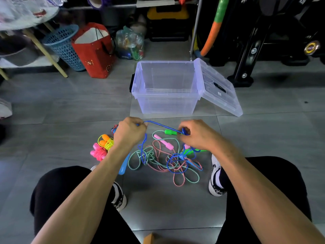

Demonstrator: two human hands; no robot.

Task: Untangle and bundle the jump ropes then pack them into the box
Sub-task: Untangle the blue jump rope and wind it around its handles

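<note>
Between my hands stretches a blue jump rope [159, 125]. My left hand [129, 132] grips one part of it; my right hand [197, 135] pinches a small coil of it. More of the blue rope hangs down into a tangle [163, 160] of green and pink twisted ropes on the floor, with a green handle [170, 132], a pink handle [164, 142] and a blue handle [124, 164]. Left of the tangle lie a bundled yellow rope with orange handles [105, 140] and a bundled pink rope [98, 152]. The clear plastic box [166, 104] stands open beyond the hands.
The box's lid [219, 87] leans against its right side. A red paper bag [95, 51], a blue mesh basket [62, 44] and a bag of clutter [130, 44] stand at the back left. Black equipment [263, 41] fills the back right. My shoes [216, 176] flank the ropes.
</note>
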